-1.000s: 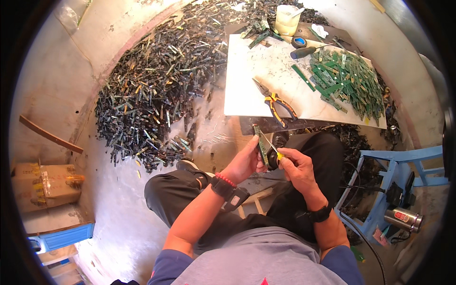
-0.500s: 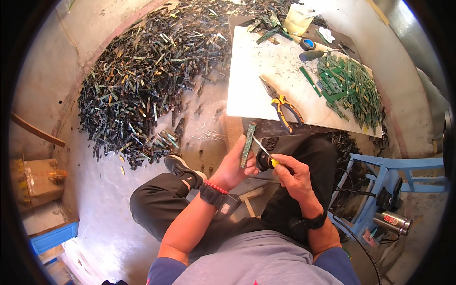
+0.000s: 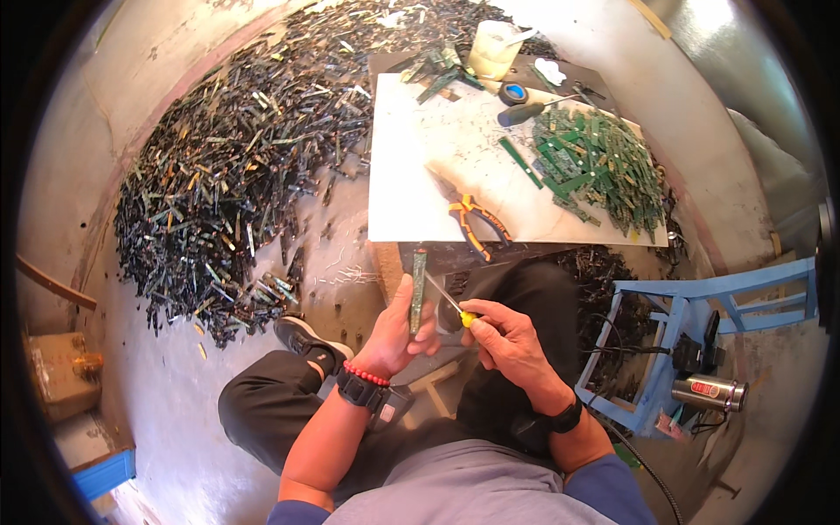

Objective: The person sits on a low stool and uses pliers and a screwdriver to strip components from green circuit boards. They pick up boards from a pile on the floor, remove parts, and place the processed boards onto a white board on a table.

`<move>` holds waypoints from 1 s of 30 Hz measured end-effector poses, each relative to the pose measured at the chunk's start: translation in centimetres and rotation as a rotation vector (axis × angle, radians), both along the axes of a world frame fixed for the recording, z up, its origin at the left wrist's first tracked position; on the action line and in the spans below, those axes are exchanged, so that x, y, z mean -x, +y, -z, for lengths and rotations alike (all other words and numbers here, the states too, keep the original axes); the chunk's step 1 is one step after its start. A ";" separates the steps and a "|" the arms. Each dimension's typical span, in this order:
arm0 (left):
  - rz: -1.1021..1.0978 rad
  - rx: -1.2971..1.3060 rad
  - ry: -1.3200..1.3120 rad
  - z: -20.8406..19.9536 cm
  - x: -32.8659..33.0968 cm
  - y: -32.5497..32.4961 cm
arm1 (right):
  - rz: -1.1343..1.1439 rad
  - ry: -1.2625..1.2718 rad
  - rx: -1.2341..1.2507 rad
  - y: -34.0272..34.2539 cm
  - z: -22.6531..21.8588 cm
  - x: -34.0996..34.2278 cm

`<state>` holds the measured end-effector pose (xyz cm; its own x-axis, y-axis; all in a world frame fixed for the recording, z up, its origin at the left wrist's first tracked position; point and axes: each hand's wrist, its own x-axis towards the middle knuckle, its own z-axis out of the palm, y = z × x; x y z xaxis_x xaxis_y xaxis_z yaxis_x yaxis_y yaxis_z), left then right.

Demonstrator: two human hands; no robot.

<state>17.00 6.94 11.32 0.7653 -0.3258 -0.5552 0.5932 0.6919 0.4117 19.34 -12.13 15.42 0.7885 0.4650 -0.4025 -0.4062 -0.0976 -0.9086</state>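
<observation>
My left hand (image 3: 398,331) is closed round a narrow green circuit board strip (image 3: 418,293), held upright above my lap. In my right hand (image 3: 506,341) is a small screwdriver with a yellow handle (image 3: 468,318); its thin metal shaft (image 3: 444,293) slants up to the strip's right edge. Whether the tip touches the strip I cannot tell. Beyond both hands, pliers with orange and black grips (image 3: 472,219) lie on the white board (image 3: 411,166). A heap of green circuit board strips (image 3: 604,171) covers the board's right side.
A large pile of dark strips (image 3: 219,175) spreads over the floor at left. On the table's far side are a yellowish cup (image 3: 494,51), a tape roll (image 3: 513,93) and a dark-handled screwdriver (image 3: 522,114). A blue stool (image 3: 652,394) and a steel flask (image 3: 710,392) stand at right.
The whole view has shifted, so the table and pile appear further left and lower. My hands keep hold of the strip and the screwdriver; the strip stands more upright.
</observation>
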 end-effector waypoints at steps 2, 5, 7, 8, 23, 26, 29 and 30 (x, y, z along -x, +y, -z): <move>-0.005 -0.004 0.005 0.0 0.0 -0.1 | 0.010 0.077 -0.034 -0.2 -0.4 -0.3; -0.018 -0.029 0.013 0.0 -0.1 -0.4 | 0.034 0.049 0.000 -0.2 0.0 -0.2; -0.023 -0.036 0.020 0.0 -0.1 -0.6 | 0.058 -0.014 0.033 0.1 0.1 0.0; -0.021 -0.029 0.018 0.0 -0.1 -0.6 | 0.073 -0.043 0.040 0.4 0.0 0.2; -0.027 0.007 -0.008 0.0 -0.1 -0.6 | 0.156 0.483 -0.321 0.1 -0.7 -0.7; -0.034 -0.011 0.001 -0.1 -0.2 -0.6 | 0.121 0.262 -0.168 0.4 -0.4 -0.2; -0.034 -0.035 0.008 -0.4 -0.3 -0.8 | 0.094 0.120 -0.085 0.5 -0.5 -0.4; -0.033 -0.036 0.005 -0.4 -0.3 -0.9 | 0.087 0.042 -0.054 0.4 0.0 -0.4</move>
<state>17.32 6.06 11.71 0.7726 -0.2805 -0.5696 0.5723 0.6960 0.4336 19.76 -11.68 15.47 0.8098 0.4174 -0.4123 -0.4490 -0.0113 -0.8935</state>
